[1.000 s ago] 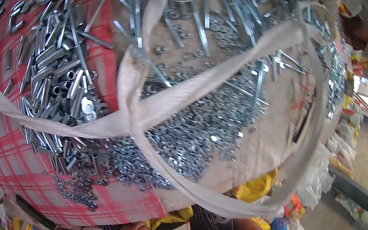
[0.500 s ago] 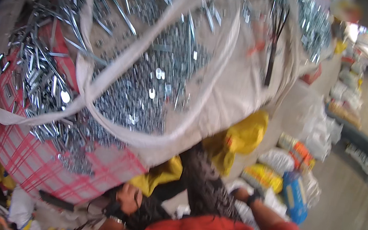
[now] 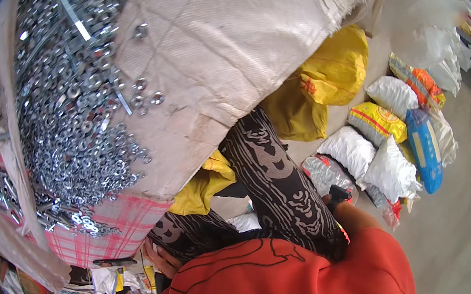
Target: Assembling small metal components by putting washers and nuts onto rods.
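Note:
My left hand [image 3: 162,259] is low beside my left leg, near the pink-checked cloth edge, with its fingers stretched out and nothing visible in them. On my right, a dark wrist strap marks my right hand [image 3: 329,199], next to my knee and a clear plastic bag [image 3: 328,175]; its fingers are mostly hidden. A heap of small metal nuts [image 3: 80,113] lies on a white woven sack [image 3: 214,42] and the pink-checked cloth [image 3: 135,217]. Flat metal strips [image 3: 71,7] rest among the nuts. Neither hand touches the heap.
Yellow sacks [image 3: 324,75] stand beside my patterned trouser leg [image 3: 278,183]. Several filled packets lie on the floor at right, including a white one [image 3: 392,169] and a blue one [image 3: 425,149]. A pale strap [image 3: 19,98] crosses the heap's left side.
The view has swung right and down, so the heap sits further left and the floor packets show more. My left hand stays low by my leg; my right stays near my knee.

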A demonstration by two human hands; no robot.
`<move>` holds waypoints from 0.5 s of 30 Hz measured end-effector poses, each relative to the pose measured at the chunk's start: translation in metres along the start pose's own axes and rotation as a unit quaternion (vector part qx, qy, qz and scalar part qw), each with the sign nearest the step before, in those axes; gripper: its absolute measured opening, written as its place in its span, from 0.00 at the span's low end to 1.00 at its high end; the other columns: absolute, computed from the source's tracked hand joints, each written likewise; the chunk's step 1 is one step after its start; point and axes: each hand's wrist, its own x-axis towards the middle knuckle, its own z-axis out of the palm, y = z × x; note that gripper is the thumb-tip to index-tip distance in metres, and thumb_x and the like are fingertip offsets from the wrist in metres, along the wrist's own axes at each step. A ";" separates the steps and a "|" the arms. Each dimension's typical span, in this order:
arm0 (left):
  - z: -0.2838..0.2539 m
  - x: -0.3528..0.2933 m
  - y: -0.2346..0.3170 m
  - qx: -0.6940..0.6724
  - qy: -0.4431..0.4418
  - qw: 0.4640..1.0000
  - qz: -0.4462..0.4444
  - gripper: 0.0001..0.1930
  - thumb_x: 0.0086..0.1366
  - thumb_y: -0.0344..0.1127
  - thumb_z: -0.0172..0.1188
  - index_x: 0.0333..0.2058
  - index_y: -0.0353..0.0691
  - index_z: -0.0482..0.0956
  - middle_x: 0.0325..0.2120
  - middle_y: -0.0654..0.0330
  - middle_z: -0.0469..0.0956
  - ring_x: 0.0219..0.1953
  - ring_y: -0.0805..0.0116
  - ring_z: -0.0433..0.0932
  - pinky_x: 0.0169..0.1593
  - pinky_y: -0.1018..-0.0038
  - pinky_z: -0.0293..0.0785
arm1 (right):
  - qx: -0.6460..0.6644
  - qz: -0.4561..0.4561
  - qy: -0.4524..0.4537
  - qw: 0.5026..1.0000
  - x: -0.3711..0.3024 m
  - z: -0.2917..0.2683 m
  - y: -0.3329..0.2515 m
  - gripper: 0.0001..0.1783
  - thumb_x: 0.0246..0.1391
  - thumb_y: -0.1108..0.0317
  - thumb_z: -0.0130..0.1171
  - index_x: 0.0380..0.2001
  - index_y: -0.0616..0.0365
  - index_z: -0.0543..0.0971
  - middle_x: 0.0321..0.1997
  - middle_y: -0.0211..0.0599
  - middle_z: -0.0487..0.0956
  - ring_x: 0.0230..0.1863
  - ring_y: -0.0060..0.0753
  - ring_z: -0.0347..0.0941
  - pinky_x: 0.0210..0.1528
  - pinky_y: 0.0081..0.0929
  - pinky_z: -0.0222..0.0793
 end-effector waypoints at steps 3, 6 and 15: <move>0.016 0.001 -0.008 -0.048 -0.025 0.995 -0.080 0.17 0.67 0.30 0.45 0.52 0.29 0.71 0.45 0.42 0.72 0.48 0.50 0.71 0.51 0.61 0.68 | 0.009 0.067 -0.092 0.993 -0.012 -0.031 -0.006 0.14 0.41 0.66 0.59 0.36 0.49 0.76 0.32 0.41 0.77 0.36 0.43 0.77 0.34 0.40 0.73; 0.007 0.011 -0.002 -0.028 -0.113 0.986 -0.118 0.16 0.66 0.30 0.46 0.50 0.30 0.72 0.44 0.43 0.73 0.46 0.51 0.72 0.49 0.62 0.68 | 0.019 0.089 -0.177 0.980 0.033 -0.092 -0.034 0.17 0.42 0.67 0.59 0.40 0.49 0.76 0.36 0.43 0.78 0.40 0.44 0.78 0.36 0.40 0.74; -0.001 0.057 0.007 0.029 -0.350 0.901 -0.253 0.13 0.63 0.29 0.48 0.44 0.33 0.73 0.40 0.47 0.74 0.40 0.54 0.73 0.43 0.64 0.70 | -0.525 -0.096 0.115 0.838 0.157 0.020 -0.039 0.09 0.53 0.63 0.46 0.24 0.52 0.72 0.20 0.32 0.71 0.20 0.31 0.70 0.20 0.34 0.68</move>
